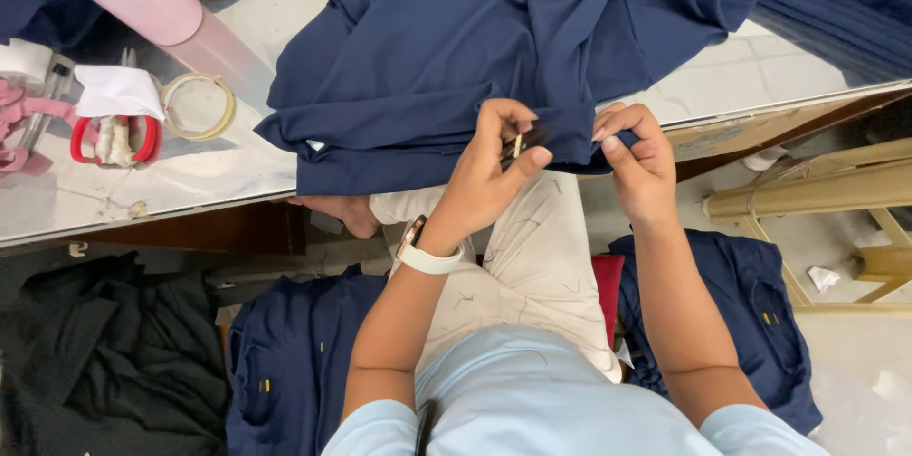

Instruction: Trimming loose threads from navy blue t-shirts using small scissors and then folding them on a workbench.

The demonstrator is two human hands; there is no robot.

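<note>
Below your pale blue shirt [532,399] your left hand [484,176] pinches a small yellow-tipped tool [518,144] at the hem of the navy garment [475,47] spread over the table edge [142,195], your right hand [636,161] clamping the fold beside it, so you seem mid-trim and next need a steady, taut hem.

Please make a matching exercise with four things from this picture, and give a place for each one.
Things:
1. scissors
2. tape roll
3. navy shirt
4. watch

Places:
A. on the left wrist
B. under a white cloth, far left on the table
C. spread on the table, its edge held by both hands
D. just right of the red handles

Pairs: 1-B, 2-D, 3-C, 4-A
</note>
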